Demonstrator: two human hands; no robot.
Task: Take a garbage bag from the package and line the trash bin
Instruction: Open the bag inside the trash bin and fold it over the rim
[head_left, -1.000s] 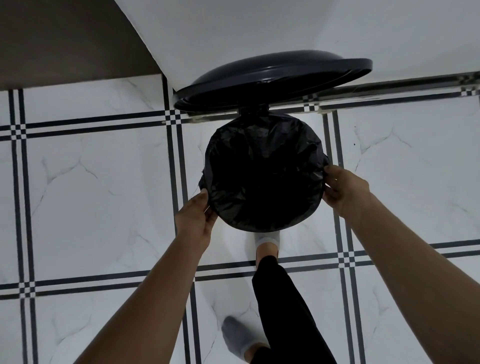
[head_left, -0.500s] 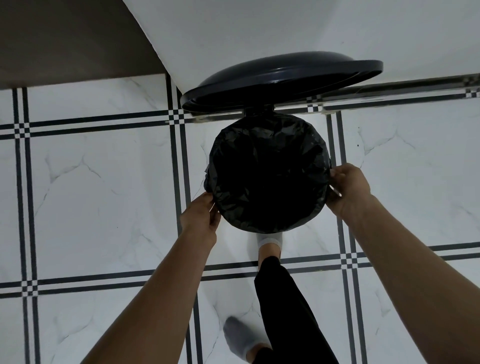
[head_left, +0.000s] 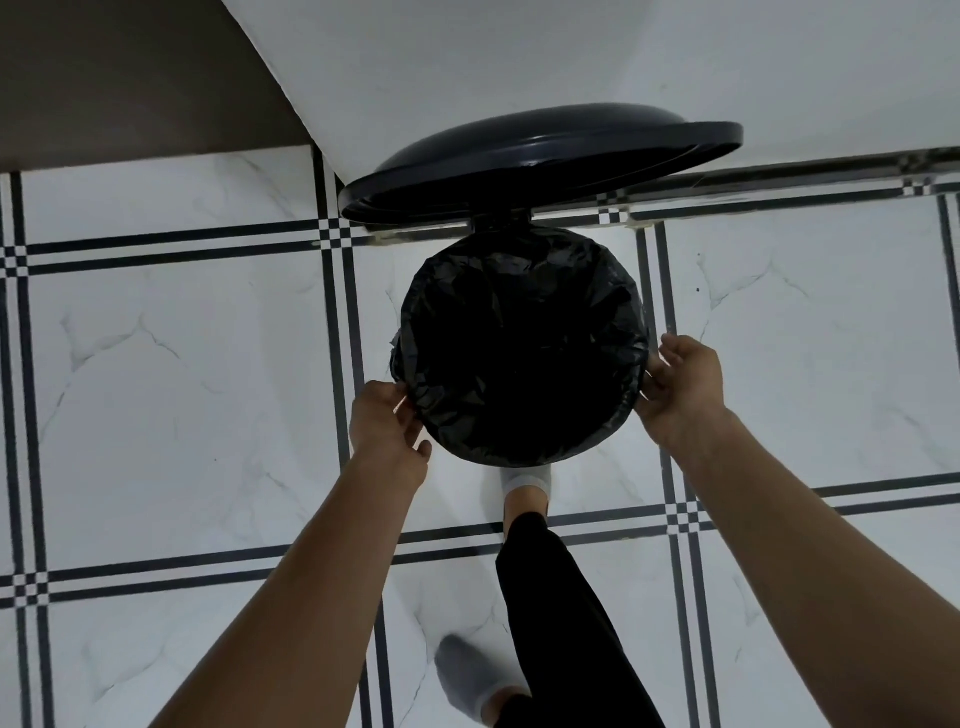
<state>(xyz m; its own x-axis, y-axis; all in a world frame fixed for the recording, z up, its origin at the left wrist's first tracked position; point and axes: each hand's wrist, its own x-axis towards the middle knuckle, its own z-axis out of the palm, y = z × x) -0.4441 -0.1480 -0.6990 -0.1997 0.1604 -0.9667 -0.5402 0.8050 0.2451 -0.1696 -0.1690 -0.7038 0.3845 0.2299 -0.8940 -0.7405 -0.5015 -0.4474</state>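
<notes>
Two hands flank trash bin (head_left: 597, 447): left hand (head_left: 387, 421) and right hand (head_left: 680, 387), equally near. Garbage bag (head_left: 519, 358) lines it, rim between us. Fingers curled against bag edge; pinch unclear.

place: home interior, likely kitchen or bathroom | floor: white marble-look tiles (head_left: 171, 395) with black double-line borders | wall: plain white wall (head_left: 519, 62) across the top, brown panel (head_left: 104, 78) upper left | fixture: lidded pedal bin (head_left: 540, 150) at centre | person: socked feet (head_left: 467, 675) at the bottom
</notes>
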